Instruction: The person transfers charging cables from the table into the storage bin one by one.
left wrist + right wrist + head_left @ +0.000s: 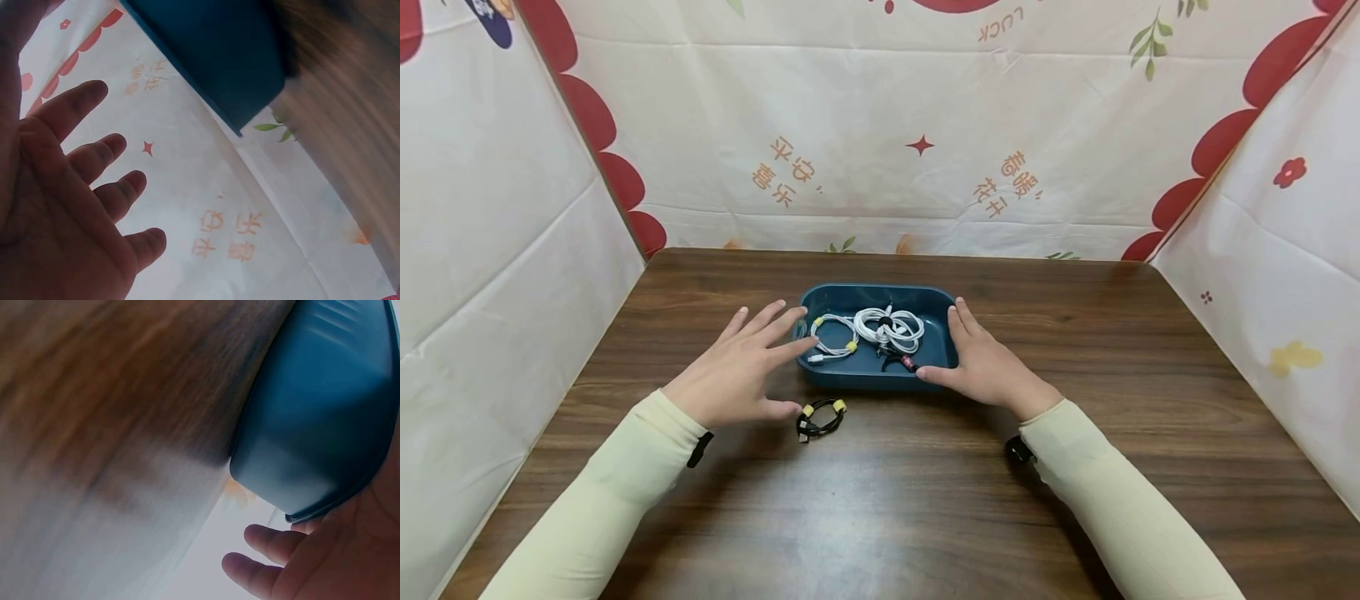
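A blue rectangular bin [865, 381] stands on the table with coiled cables inside. On its left lies a white cable with yellow ties [835, 354]; beside that is a thicker white cable bundle [904, 337] with a black tie. A small black cable with a red part [908, 363] lies near the front wall. My left hand [741, 367] is spread at the bin's left end, apart from its wall in the left wrist view. A black coiled cable with yellow ties [827, 430] lies near its thumb. My right hand [988, 367] rests against the bin's right end, fingers extended, thumb at the front rim.
The brown wooden table [1112, 333] extends around the bin. Printed white cloth [865, 108] hangs behind it and along both sides. A dark strap [700, 450] shows at my left wrist and a dark device [1019, 451] at my right.
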Demonstrator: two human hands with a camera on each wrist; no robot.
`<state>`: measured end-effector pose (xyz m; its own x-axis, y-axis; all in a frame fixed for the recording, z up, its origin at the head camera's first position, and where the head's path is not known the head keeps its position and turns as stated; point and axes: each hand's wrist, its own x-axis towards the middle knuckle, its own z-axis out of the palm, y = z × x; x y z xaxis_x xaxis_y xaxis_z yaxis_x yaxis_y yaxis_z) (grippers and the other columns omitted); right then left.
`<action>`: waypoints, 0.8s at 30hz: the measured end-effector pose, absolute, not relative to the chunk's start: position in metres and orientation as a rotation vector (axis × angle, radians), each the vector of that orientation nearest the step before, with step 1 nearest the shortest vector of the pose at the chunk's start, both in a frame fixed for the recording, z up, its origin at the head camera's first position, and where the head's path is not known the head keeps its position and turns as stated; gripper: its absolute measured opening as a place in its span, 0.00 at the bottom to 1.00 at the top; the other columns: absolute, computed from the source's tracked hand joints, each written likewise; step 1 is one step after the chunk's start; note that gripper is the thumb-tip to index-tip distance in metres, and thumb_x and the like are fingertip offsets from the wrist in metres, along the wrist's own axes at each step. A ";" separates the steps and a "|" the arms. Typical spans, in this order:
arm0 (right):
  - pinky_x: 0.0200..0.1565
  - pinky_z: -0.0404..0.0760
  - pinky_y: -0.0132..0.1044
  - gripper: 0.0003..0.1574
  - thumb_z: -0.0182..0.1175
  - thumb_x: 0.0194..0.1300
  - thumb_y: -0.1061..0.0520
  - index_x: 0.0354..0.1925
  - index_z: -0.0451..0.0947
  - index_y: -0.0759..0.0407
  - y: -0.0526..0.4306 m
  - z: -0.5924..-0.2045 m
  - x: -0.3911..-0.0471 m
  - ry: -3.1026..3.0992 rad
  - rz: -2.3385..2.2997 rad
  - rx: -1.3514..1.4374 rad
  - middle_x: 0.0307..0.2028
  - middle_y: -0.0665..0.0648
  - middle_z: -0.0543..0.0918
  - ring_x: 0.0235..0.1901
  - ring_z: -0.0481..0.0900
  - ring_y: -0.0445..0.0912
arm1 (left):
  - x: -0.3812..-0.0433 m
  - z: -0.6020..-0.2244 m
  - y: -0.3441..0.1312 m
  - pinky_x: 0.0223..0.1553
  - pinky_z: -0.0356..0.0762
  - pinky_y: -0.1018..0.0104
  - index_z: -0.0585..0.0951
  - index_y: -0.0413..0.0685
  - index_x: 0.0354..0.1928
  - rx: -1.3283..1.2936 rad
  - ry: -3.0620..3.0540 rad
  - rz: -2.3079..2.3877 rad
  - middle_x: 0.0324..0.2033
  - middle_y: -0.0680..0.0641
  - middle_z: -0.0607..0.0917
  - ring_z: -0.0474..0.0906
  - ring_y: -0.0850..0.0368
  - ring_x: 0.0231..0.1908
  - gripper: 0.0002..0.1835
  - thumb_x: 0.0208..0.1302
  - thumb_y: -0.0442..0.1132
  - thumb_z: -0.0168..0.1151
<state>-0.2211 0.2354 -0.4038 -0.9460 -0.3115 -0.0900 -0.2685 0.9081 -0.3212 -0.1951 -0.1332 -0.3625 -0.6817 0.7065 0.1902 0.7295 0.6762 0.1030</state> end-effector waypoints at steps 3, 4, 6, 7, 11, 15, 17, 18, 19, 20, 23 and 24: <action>0.68 0.59 0.57 0.78 0.49 0.55 0.14 0.78 0.36 0.65 0.236 -0.404 -0.221 2.931 -0.464 -0.447 0.78 0.62 0.32 0.75 0.46 0.61 | -0.194 -0.365 -0.139 0.67 0.45 0.30 0.72 0.54 0.71 -1.154 -2.778 -0.266 0.74 0.43 0.60 0.46 0.41 0.75 0.47 0.49 0.63 0.75; 0.68 0.59 0.57 0.78 0.49 0.55 0.13 0.78 0.36 0.65 0.236 -0.404 -0.221 2.929 -0.462 -0.448 0.78 0.61 0.32 0.75 0.46 0.61 | -0.193 -0.366 -0.141 0.67 0.45 0.30 0.72 0.54 0.71 -1.139 -2.790 -0.272 0.74 0.43 0.60 0.46 0.41 0.75 0.47 0.49 0.63 0.75; 0.68 0.59 0.57 0.77 0.50 0.56 0.15 0.78 0.36 0.65 0.236 -0.404 -0.221 2.929 -0.462 -0.450 0.78 0.62 0.32 0.75 0.46 0.61 | -0.193 -0.368 -0.145 0.67 0.45 0.30 0.72 0.53 0.70 -1.101 -2.814 -0.283 0.74 0.42 0.60 0.47 0.40 0.75 0.47 0.48 0.62 0.75; 0.68 0.59 0.57 0.77 0.50 0.56 0.15 0.78 0.36 0.66 0.236 -0.404 -0.221 2.929 -0.463 -0.450 0.78 0.62 0.32 0.75 0.46 0.61 | -0.193 -0.369 -0.146 0.67 0.45 0.30 0.72 0.52 0.70 -1.077 -2.830 -0.283 0.74 0.42 0.60 0.47 0.39 0.75 0.48 0.48 0.62 0.76; 0.68 0.59 0.58 0.75 0.53 0.58 0.19 0.78 0.36 0.66 0.237 -0.404 -0.221 2.934 -0.470 -0.448 0.78 0.63 0.33 0.75 0.47 0.61 | -0.192 -0.375 -0.153 0.66 0.46 0.28 0.73 0.50 0.69 -0.982 -2.902 -0.279 0.74 0.40 0.60 0.48 0.36 0.74 0.47 0.47 0.61 0.77; 0.67 0.60 0.59 0.74 0.54 0.59 0.20 0.78 0.36 0.65 0.237 -0.403 -0.221 2.935 -0.473 -0.448 0.78 0.63 0.33 0.75 0.47 0.62 | -0.192 -0.384 -0.155 0.65 0.48 0.27 0.75 0.49 0.68 -0.961 -2.961 -0.269 0.73 0.38 0.61 0.48 0.33 0.73 0.46 0.47 0.62 0.76; 0.67 0.59 0.59 0.73 0.55 0.60 0.21 0.78 0.36 0.65 0.237 -0.403 -0.221 2.934 -0.472 -0.448 0.78 0.63 0.33 0.75 0.47 0.62 | -0.191 -0.388 -0.155 0.65 0.49 0.28 0.76 0.49 0.68 -0.977 -2.974 -0.259 0.73 0.38 0.61 0.48 0.33 0.73 0.46 0.48 0.63 0.76; 0.68 0.59 0.59 0.72 0.56 0.60 0.22 0.78 0.36 0.65 0.237 -0.404 -0.222 2.933 -0.473 -0.447 0.78 0.63 0.33 0.75 0.47 0.62 | -0.191 -0.390 -0.155 0.65 0.49 0.28 0.76 0.50 0.67 -0.987 -2.979 -0.259 0.73 0.38 0.61 0.48 0.33 0.73 0.46 0.48 0.63 0.75; 0.68 0.59 0.59 0.72 0.56 0.61 0.23 0.78 0.36 0.65 0.237 -0.404 -0.222 2.934 -0.475 -0.447 0.78 0.63 0.33 0.75 0.47 0.62 | -0.191 -0.392 -0.155 0.65 0.49 0.28 0.76 0.50 0.67 -1.001 -2.981 -0.260 0.73 0.38 0.61 0.47 0.33 0.73 0.45 0.48 0.63 0.75; 0.68 0.59 0.59 0.71 0.57 0.61 0.24 0.78 0.36 0.66 0.237 -0.404 -0.222 2.934 -0.476 -0.446 0.78 0.63 0.33 0.75 0.47 0.62 | -0.190 -0.393 -0.154 0.65 0.49 0.28 0.77 0.50 0.66 -1.013 -2.982 -0.265 0.73 0.39 0.61 0.47 0.34 0.74 0.45 0.48 0.64 0.75; 0.68 0.59 0.59 0.73 0.55 0.60 0.22 0.78 0.36 0.65 0.237 -0.405 -0.222 2.935 -0.473 -0.447 0.78 0.63 0.33 0.75 0.46 0.61 | -0.189 -0.396 -0.152 0.65 0.49 0.28 0.79 0.50 0.65 -1.046 -2.988 -0.270 0.73 0.39 0.61 0.46 0.34 0.74 0.44 0.47 0.65 0.75; 0.68 0.59 0.59 0.73 0.55 0.60 0.21 0.78 0.36 0.65 0.237 -0.405 -0.222 2.934 -0.472 -0.446 0.78 0.63 0.33 0.75 0.46 0.61 | -0.189 -0.397 -0.151 0.65 0.48 0.28 0.79 0.51 0.64 -1.056 -2.991 -0.273 0.73 0.39 0.61 0.46 0.34 0.74 0.44 0.47 0.65 0.75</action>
<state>-0.2220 0.2366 -0.4049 -0.9468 -0.3098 -0.0866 -0.2670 0.9070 -0.3256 -0.1891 -0.1515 -0.3968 -0.7791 0.6266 0.0177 0.6194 0.7653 0.1752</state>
